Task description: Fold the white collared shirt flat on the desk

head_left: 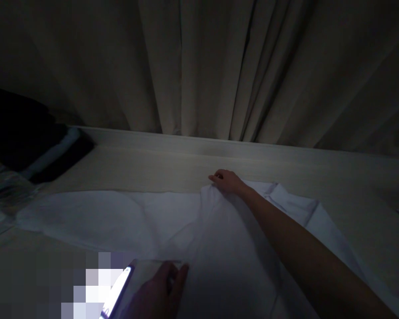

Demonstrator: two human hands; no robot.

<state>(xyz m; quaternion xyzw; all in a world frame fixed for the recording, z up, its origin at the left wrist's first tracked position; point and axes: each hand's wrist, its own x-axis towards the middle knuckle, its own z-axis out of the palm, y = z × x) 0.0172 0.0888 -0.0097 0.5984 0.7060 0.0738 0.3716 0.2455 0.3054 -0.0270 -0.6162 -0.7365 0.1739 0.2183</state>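
A white long-sleeved shirt [226,248] lies spread out in dim light, with one sleeve [96,212] stretched to the left and the collar [275,195] at the upper right. My right hand [228,180] reaches across it and pinches the cloth at the shoulder's far edge. Lower down, my left hand [162,285] has its fingers closed on a bit of the shirt near the underarm. The grip points of both hands are partly hidden by shadow. Next to my left hand, a lit phone screen [118,292] shows, partly covered by pixel blocks.
Behind the shirt, long curtains [199,66] hang down to a pale ledge [146,139]. A stack of dark folded clothes [23,128] sits at the left on the light surface [136,170]. Below it lies something shiny, like clear plastic [6,190].
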